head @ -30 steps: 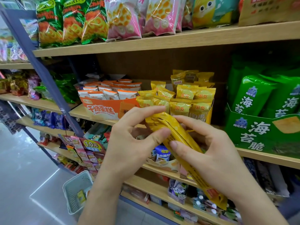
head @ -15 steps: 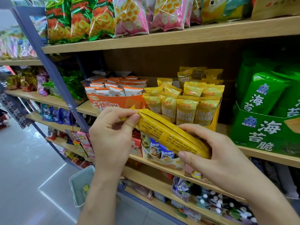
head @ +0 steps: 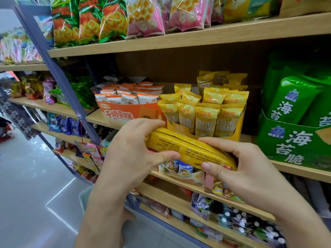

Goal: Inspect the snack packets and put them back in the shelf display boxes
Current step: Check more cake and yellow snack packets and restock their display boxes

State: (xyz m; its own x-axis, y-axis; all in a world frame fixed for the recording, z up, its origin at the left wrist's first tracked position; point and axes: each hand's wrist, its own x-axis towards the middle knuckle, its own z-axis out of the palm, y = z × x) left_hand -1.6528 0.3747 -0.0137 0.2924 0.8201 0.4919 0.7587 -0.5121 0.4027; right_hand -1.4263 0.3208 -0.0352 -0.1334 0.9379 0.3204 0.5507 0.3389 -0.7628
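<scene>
Since the earlier frames the long yellow foil snack packet (head: 188, 149) has swung up from a steep hang to nearly level, printed back uppermost. It now lies just in front of the lower edge of the yellow cardboard display box (head: 240, 129). The left hand (head: 132, 154) grips its left end, fingers curled over the top and thumb beneath; the right hand (head: 250, 169) pinches the right end likewise. Upright matching yellow packets (head: 206, 119) fill the box's front row. On the same wooden shelf (head: 93, 117), an orange cardboard display box (head: 118, 113) stands to the left and a green seaweed-snack carton (head: 293, 145) to the right. Hands and packet hide part of the tier below.
</scene>
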